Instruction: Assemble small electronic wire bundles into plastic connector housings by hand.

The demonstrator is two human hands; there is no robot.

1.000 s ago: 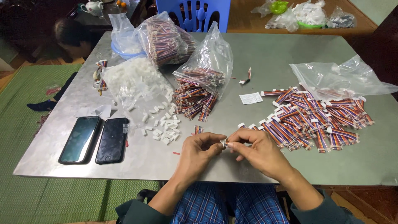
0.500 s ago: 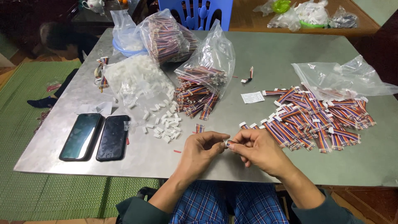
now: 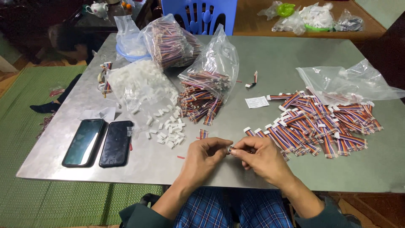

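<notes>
Both hands meet at the near edge of the grey metal worktop (image 3: 270,59), fingertips pinched together on one small white plastic connector with a short wire lead (image 3: 230,149); the left hand (image 3: 206,158) grips it from the left, the right hand (image 3: 257,158) from the right, and the piece is held just above the worktop surface, too small to tell more of its shape. Right of the hands lies a spread heap of short red, blue and white wire leads with white end plugs (image 3: 320,122), reaching close to the right hand. Beyond it lies a crumpled clear plastic bag (image 3: 350,82). Ahead of the left hand sits a scatter of loose white plastic connector housings (image 3: 168,126) spilling from a clear bag of the same white pieces (image 3: 139,82). An open clear bag of bundled striped wire leads (image 3: 206,90) lies in the middle, another full bag of wires (image 3: 168,42) behind it. Two dark smartphones (image 3: 99,142) lie side by side, screens up, at the left.
</notes>
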